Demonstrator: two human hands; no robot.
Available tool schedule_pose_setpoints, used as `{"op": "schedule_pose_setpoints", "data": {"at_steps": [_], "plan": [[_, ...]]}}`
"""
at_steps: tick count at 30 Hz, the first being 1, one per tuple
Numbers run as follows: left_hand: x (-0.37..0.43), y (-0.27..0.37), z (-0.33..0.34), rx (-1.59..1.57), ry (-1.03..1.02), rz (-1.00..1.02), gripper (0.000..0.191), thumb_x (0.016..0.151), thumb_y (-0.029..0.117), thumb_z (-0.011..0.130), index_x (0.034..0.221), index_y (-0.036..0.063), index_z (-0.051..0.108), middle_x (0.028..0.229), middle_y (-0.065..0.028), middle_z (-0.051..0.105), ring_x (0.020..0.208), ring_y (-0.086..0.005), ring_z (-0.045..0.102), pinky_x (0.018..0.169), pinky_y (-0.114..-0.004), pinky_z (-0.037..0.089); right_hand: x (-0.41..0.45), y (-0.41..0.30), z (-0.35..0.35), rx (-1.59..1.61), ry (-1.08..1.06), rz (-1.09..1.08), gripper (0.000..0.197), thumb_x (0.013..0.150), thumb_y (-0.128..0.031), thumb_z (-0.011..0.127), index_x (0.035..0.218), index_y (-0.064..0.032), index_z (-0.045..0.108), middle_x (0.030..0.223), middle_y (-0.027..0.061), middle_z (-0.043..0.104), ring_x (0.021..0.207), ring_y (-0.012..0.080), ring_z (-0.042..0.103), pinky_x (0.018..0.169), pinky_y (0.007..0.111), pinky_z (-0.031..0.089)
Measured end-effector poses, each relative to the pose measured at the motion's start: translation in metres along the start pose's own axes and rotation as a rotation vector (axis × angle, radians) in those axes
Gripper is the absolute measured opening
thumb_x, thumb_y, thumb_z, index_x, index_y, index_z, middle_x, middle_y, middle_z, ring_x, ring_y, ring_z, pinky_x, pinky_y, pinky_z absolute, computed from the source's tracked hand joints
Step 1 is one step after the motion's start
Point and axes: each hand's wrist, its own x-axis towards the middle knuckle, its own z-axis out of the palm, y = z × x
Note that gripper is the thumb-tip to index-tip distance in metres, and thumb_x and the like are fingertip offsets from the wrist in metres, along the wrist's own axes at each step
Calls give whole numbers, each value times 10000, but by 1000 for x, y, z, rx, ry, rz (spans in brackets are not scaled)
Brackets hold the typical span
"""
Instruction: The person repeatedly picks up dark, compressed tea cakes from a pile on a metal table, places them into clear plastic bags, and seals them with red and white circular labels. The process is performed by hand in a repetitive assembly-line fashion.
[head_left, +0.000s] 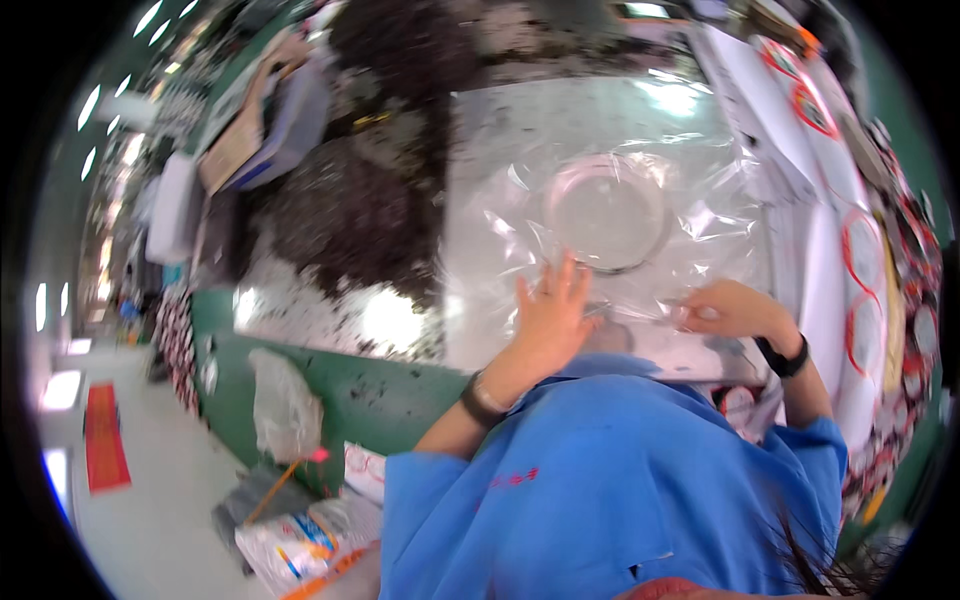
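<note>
On a pale work surface, a clear plastic film (697, 217) lies crinkled over or around a round, ring-shaped transparent item (606, 214) with a pinkish rim. My left hand (551, 311), fingers spread, rests on the film at the near edge of the round item. To the right, my right hand (724, 309) has its fingers curled and pinches the near right part of the film. The fingertips of the right hand are partly blurred.
Dark loose material (345, 202) is heaped on the table at the left, with a carton (281, 124) beyond it. White sheets with red rings (861, 247) stand along the right side. A translucent plastic bag (281, 405) lies at the lower left, near other bags.
</note>
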Motion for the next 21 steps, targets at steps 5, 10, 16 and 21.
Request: {"op": "schedule_pose_setpoints", "data": {"at_steps": [5,10,16,21], "plan": [[14,-76,-52,-377,279,-179,329,904,147,703,1211,36,664,1212,-188,685,1079,-351,671,956,-454,519,8,-8,-8,-59,122,202,252,950,-247,676,876,-8,704,751,172,690,640,304,627,610,381,456],[19,-197,-129,315,772,-298,226,862,171,788,1058,69,738,1058,-105,728,964,-315,694,855,-388,546,16,1,4,18,241,192,229,950,-197,653,869,17,657,809,171,724,693,317,659,659,388,484],[6,-238,-147,98,545,-418,105,883,146,746,913,52,713,941,-84,726,855,-288,700,764,-375,538,23,11,6,92,238,237,224,949,-180,650,872,30,636,816,166,734,732,308,692,689,377,506],[5,-247,-151,28,846,-410,30,934,52,650,952,32,637,1022,-98,744,888,-279,702,793,-375,536,24,17,12,62,273,200,237,963,-190,665,879,30,636,781,144,725,741,266,703,688,360,505]]}}
